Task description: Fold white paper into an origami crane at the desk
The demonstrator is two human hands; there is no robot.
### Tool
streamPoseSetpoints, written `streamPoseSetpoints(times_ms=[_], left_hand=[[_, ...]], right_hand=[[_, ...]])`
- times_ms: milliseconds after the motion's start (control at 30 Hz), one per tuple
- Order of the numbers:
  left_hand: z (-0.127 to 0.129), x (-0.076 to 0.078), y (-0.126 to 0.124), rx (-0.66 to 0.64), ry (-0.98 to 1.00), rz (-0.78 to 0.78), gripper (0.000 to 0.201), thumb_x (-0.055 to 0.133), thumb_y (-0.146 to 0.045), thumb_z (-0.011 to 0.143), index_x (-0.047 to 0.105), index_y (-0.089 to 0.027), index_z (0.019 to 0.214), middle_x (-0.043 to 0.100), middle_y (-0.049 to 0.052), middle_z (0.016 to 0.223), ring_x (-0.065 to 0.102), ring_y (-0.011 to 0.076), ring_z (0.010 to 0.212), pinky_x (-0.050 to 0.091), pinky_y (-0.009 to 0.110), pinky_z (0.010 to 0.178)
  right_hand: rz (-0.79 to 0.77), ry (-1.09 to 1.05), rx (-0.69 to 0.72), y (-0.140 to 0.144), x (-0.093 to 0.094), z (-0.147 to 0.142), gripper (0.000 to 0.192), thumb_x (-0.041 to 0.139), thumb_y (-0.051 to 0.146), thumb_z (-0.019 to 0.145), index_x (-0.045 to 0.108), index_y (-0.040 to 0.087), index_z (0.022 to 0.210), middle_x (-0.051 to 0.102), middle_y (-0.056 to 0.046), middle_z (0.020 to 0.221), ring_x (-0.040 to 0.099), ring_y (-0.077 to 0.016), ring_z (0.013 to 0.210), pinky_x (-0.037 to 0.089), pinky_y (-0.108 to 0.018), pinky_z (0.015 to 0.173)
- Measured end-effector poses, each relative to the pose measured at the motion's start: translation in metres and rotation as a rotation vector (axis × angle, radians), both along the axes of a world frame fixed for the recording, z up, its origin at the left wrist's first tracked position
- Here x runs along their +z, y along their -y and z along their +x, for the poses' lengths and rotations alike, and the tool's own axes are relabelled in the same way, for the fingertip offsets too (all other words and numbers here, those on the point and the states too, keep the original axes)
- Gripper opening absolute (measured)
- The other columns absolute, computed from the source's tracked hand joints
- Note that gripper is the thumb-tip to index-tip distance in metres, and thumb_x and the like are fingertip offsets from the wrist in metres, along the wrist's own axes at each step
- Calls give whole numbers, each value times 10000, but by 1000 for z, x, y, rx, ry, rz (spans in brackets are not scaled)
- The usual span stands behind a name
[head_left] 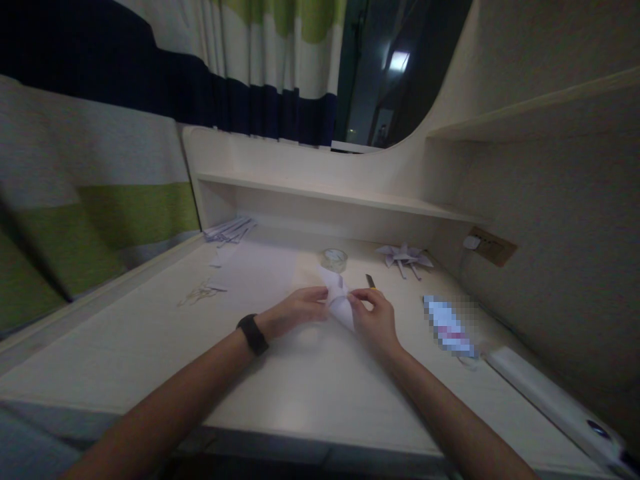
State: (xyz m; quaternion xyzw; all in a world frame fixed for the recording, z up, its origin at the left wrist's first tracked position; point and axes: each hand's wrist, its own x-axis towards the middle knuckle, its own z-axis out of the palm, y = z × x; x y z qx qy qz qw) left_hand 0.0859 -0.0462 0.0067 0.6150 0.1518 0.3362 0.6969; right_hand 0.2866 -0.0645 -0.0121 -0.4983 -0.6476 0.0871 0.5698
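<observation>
Here, both hands [340, 310] on folded paper [339, 301], bare desk [310, 387] around.

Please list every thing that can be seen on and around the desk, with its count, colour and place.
folded paper piece: one, white, held over the desk middle
tape roll: one, clear, behind the paper
small knife: one, dark, right of the paper
origami figures: a few, pale, far right of desk
paper stack: one, white, far left corner
paper scraps: some, pale, left side
desk: one, cream
shelf: one, cream, behind desk
curtain: one, green, white, navy, left
wristband: one, black, left wrist
left hand: pinching the paper
right hand: pinching the paper
</observation>
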Motion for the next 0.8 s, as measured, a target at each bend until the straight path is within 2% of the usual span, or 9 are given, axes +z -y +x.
streamPoseSetpoints(times_ms=[100,200,300,433,567,800], left_hand=[[-1,-9,-7,-31,72,-32,399,632,-154,746,601,-152,1144,575,147,1189,548,240,1052,401,334,856],[0,-12,-11,-49,175,-69,439,644,-126,724,598,-161,1159,535,150,1263,509,256,1130,359,374,942],[2,-9,-9,-41,217,-63,490,676,-97,681,603,-143,1163,541,152,1264,496,267,1152,308,396,1001],[4,-3,-4,23,180,-52,408,682,-137,725,632,-123,1130,587,159,1204,534,262,1109,312,409,1000],[4,-3,-4,88,169,-44,354,667,-167,758,649,-121,1109,611,153,1174,547,253,1098,324,403,1000],[2,0,-1,26,193,-11,390,641,-165,774,622,-123,1162,574,173,1232,527,269,1133,338,402,992]], right_hand=[[103,132,-40,1,3,2,76,631,270,770,691,224,762,689,-42,837,580,-221,881,415,-395,863],[123,173,-44,1,3,3,67,629,264,782,678,228,755,683,-36,823,569,-224,863,413,-394,839],[120,180,-35,1,2,2,80,614,266,800,666,227,755,681,-31,802,568,-221,838,422,-386,809],[150,228,-37,4,3,0,92,590,254,824,658,216,775,677,-33,801,564,-217,830,422,-382,797],[178,281,-40,8,5,-1,91,576,236,835,645,206,784,671,-31,787,565,-209,811,428,-370,775],[247,353,-76,9,3,-2,95,559,230,854,645,197,831,658,-39,769,556,-204,784,432,-367,752]])
